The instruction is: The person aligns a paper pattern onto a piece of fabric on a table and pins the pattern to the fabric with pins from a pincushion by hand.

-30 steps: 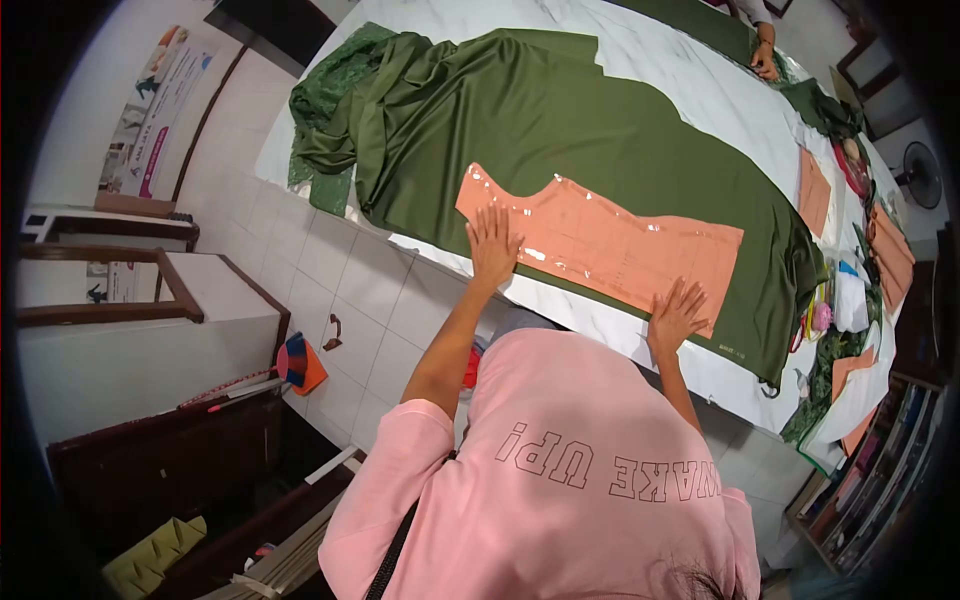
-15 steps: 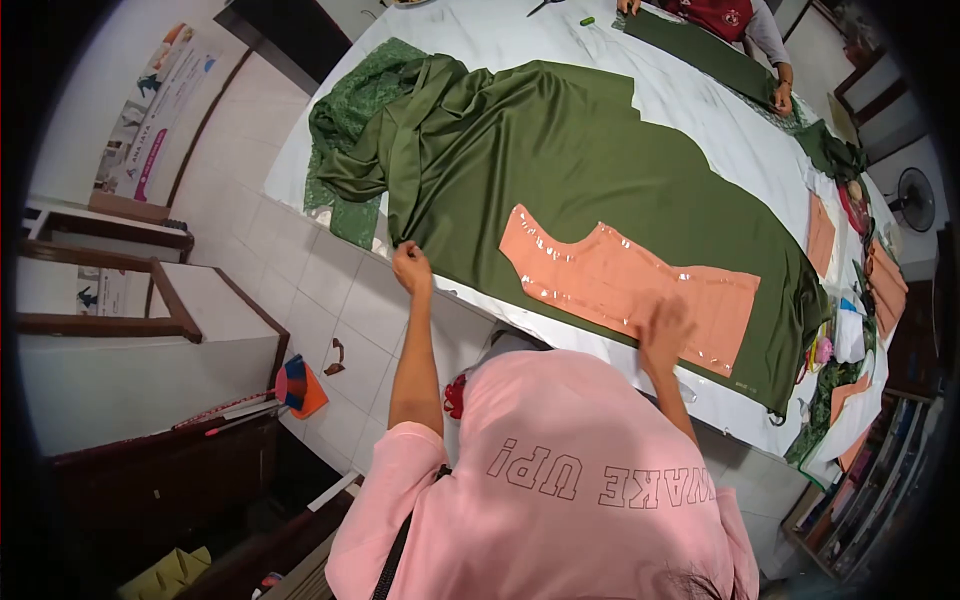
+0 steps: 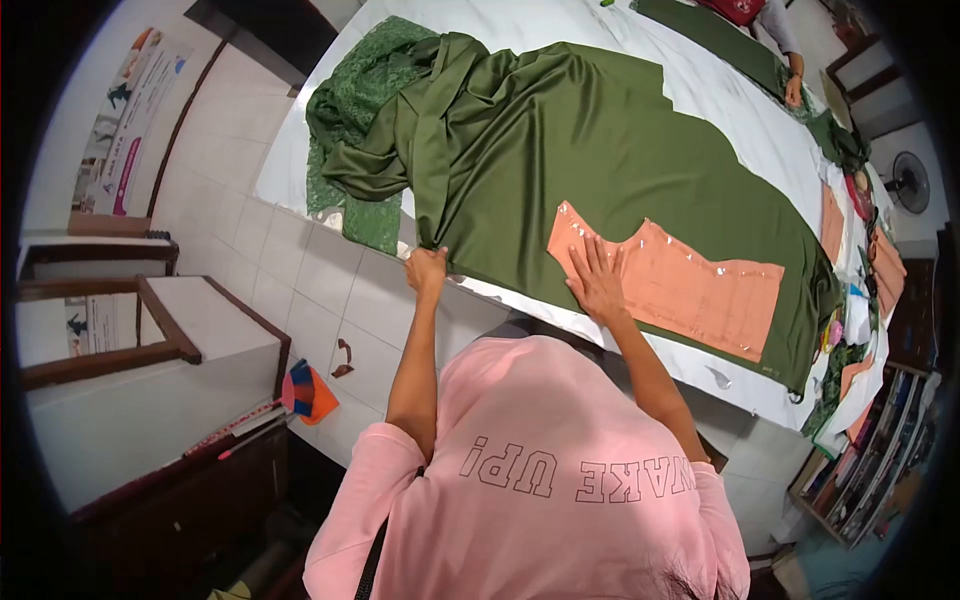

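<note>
The long orange piece lies on the green cloth, along the near edge of the tabletop. Its curvy end points left. The right hand presses flat on that end, fingers spread. The left hand, arm stretched out, pinches the cloth's near edge.

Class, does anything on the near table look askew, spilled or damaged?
The green fabric is rumpled at its left end, bunched beside patterned green cloth, yet lies smooth around the orange piece. No spill or damage shows.
</note>
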### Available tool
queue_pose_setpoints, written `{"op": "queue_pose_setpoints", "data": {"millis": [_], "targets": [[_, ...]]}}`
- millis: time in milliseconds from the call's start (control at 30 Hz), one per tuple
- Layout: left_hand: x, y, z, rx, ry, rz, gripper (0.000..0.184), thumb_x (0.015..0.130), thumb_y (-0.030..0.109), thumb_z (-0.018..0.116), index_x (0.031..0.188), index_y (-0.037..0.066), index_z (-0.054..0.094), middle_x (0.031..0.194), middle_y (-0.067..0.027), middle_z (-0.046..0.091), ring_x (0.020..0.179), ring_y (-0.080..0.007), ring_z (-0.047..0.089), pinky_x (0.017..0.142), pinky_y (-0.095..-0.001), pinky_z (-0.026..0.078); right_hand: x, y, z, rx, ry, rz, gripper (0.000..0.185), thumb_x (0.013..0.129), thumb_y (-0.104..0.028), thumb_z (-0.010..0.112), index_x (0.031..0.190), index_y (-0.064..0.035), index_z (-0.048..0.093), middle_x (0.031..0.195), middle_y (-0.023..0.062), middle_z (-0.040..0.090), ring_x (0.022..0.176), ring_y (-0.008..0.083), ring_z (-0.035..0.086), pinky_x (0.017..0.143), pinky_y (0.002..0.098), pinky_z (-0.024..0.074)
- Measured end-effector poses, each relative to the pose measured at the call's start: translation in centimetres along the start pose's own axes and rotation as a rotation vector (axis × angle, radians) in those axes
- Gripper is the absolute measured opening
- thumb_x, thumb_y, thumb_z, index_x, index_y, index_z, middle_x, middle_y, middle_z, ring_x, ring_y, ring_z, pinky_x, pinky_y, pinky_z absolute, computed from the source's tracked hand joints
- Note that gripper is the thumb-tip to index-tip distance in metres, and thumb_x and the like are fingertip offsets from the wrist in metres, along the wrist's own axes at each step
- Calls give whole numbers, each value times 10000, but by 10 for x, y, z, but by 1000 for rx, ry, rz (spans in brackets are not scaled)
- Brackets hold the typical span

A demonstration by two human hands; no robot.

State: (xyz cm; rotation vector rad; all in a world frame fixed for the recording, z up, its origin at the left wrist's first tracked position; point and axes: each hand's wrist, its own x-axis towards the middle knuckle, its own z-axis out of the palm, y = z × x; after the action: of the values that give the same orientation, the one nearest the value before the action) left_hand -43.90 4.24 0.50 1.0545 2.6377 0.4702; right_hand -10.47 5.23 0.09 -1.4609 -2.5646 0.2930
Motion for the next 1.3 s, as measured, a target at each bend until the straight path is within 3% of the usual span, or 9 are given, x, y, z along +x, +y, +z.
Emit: {"op": "queue_pose_setpoints", "data": {"millis": [100, 233, 500, 633, 867, 1033, 1133, 1200, 1300], "targets": [[8, 4, 2, -383, -274, -213, 221, 776, 182, 691, 675, 11, 596, 587, -104, 607, 456, -201, 580, 423, -325, 459, -2, -1, -7, 3, -10, -6, 603, 886, -388, 437, 1415, -152, 269, 1489, 158, 130, 1379, 323, 100, 1043, 621, 18], [13, -8, 18, -685, -261, -226, 145, 808, 106, 653, 732, 16, 568, 553, -59, 561, 351, -117, 474, 318, -249, 361, -3, -2, -8, 19, -21, 14, 597, 888, -389, 428, 1416, -160, 269, 1491, 148, 129, 1380, 317, 99, 1049, 613, 14], [-1, -37, -16, -742, -344, -126, 126, 843, 90, 605, 805, 11, 514, 556, -51, 533, 369, -119, 470, 305, -256, 328, -5, 2, -4, -5, 18, 5, 608, 880, -401, 438, 1419, -182, 262, 1497, 130, 124, 1381, 314, 97, 1053, 609, 15], [-10, -52, -4, -724, -304, -96, 145, 846, 108, 606, 796, 7, 516, 558, -49, 525, 386, -122, 480, 313, -254, 336, -5, 1, -5, 10, 1, 13, 609, 880, -402, 440, 1420, -186, 260, 1499, 123, 119, 1383, 311, 90, 1052, 609, 19], [5, -75, 18, -192, -113, 179, 179, 785, 161, 641, 751, 5, 558, 624, -99, 587, 549, -246, 562, 539, -369, 456, -4, 1, -4, -17, -15, 11, 608, 882, -408, 438, 1419, -186, 261, 1501, 121, 115, 1385, 305, 82, 1052, 608, 29], [22, -92, 39, -262, -115, 279, 170, 805, 119, 640, 750, 3, 529, 575, -64, 547, 409, -130, 505, 359, -278, 402, -5, 2, -1, -14, 14, 8, 607, 883, -420, 436, 1416, -184, 269, 1499, 124, 119, 1383, 307, 87, 1055, 604, 30], [17, -77, 21, -119, -138, 253, 195, 772, 168, 671, 770, 21, 543, 626, -89, 581, 494, -194, 569, 458, -330, 452, -4, 3, 2, -13, 28, 4, 615, 880, -435, 440, 1414, -180, 275, 1494, 133, 130, 1379, 321, 101, 1048, 613, 47], [9, -59, -4, 19, -84, 328, 230, 753, 205, 674, 858, 36, 558, 699, -116, 614, 687, -295, 598, 651, -412, 450, -7, 4, 9, -33, 31, 25, 619, 878, -442, 442, 1413, -178, 278, 1492, 138, 135, 1376, 327, 108, 1045, 618, 55], [-6, -24, -29, -71, 13, 345, 276, 784, 237, 650, 964, 60, 537, 744, -129, 618, 693, -292, 602, 648, -408, 453, -12, 9, 15, -2, 88, -45, 633, 864, -476, 457, 1391, -152, 318, 1480, 165, 155, 1365, 351, 140, 998, 675, 81]]}}
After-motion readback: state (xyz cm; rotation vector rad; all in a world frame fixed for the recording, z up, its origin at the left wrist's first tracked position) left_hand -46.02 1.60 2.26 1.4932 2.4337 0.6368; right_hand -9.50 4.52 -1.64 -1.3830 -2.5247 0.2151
